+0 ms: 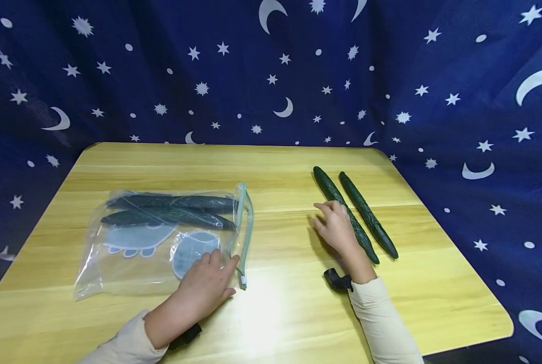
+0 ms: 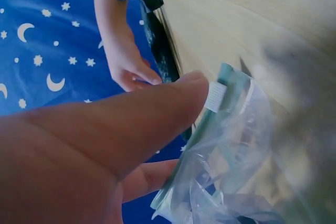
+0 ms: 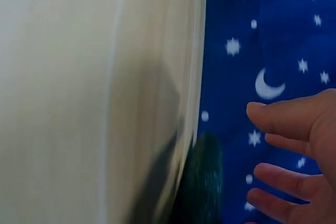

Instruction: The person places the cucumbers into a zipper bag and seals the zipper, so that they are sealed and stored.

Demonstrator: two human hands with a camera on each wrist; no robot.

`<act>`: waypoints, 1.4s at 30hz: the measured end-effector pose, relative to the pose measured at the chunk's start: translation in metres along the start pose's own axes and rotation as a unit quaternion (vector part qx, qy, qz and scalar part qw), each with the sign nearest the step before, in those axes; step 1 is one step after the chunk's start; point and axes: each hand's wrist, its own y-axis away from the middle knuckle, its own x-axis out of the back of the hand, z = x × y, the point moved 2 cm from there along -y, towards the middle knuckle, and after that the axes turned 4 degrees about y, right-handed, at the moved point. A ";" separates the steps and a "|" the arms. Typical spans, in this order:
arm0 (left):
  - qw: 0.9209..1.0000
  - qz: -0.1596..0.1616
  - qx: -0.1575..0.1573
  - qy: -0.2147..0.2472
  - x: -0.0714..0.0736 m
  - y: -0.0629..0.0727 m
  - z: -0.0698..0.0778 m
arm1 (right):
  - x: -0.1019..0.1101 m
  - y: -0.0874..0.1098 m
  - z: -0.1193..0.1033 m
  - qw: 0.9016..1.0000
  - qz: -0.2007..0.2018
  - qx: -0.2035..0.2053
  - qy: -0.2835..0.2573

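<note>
A clear slider zip bag [image 1: 134,275] with a pale green zip edge lies on the left of the table, its mouth toward the right. Inside it are two cucumbers [image 1: 168,217], side by side. My left hand [image 1: 207,285] rests on the lower right of the bag, fingers spread, index finger at the zip edge. In the left wrist view the thumb is beside the white slider [image 2: 216,96]. Two more cucumbers [image 1: 368,215] lie on the right. Over the nearer cucumber [image 1: 327,184] hovers my right hand [image 1: 336,227], fingers loosely bent and holding nothing.
The wooden table [image 1: 280,212] ends at a dark blue curtain [image 1: 234,91] with white stars and moons, at the back and sides. A black wrist camera mount [image 1: 336,280] sits under the right wrist, another [image 1: 185,337] under the left.
</note>
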 end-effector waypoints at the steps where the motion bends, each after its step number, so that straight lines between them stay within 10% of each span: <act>1: 1.000 -0.003 0.005 0.000 0.001 0.000 0.000 | 0.004 0.001 0.005 1.000 0.008 -0.015 0.002; 6: 0.999 -0.025 0.028 -0.007 0.005 0.002 0.001 | 0.020 0.007 0.032 0.995 -0.019 -0.100 -0.008; 12: 0.999 -0.006 0.022 -0.031 0.005 0.002 0.000 | 0.025 0.011 0.056 0.975 -0.149 -0.167 0.009; 21: 0.999 0.016 0.013 -0.033 0.006 0.000 0.000 | 0.028 0.012 0.066 0.989 -0.075 -0.121 -0.042; 29: 0.998 0.047 0.009 -0.044 0.006 -0.001 0.001 | 0.036 0.016 0.058 0.986 -0.110 -0.043 -0.120; 42: 0.996 0.056 0.004 -0.062 0.007 -0.003 0.001 | 0.039 0.021 0.032 0.954 -0.203 0.100 -0.197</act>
